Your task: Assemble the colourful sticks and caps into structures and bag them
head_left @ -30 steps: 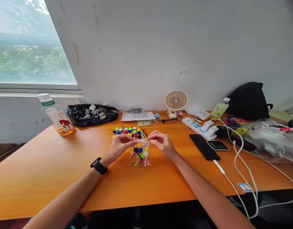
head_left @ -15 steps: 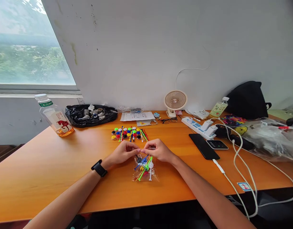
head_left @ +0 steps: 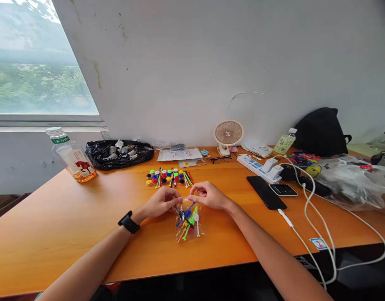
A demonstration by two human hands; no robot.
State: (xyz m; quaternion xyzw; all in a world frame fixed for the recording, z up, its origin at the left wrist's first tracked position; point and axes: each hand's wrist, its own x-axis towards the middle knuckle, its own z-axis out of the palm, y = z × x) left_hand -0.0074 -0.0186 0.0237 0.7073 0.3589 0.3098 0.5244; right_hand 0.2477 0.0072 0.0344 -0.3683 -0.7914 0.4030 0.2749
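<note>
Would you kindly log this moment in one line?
left hand: pinching top of bag; right hand: likewise; inside bag: colorful sticks; beyond hands: discs

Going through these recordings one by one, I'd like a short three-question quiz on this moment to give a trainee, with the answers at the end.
1. True or false: the clear bag between the hands has nothing inside.

2. Multiple choice: which wrist wears the black watch?
A) the right
B) the left
C) neither

3. Fill in the blank: in the picture, the black phone lies to the ___ of the clear bag.

Key:
1. False; it holds coloured pieces, among them a white piece, while the left hand and the right hand pinch its top.
2. B
3. right
</note>
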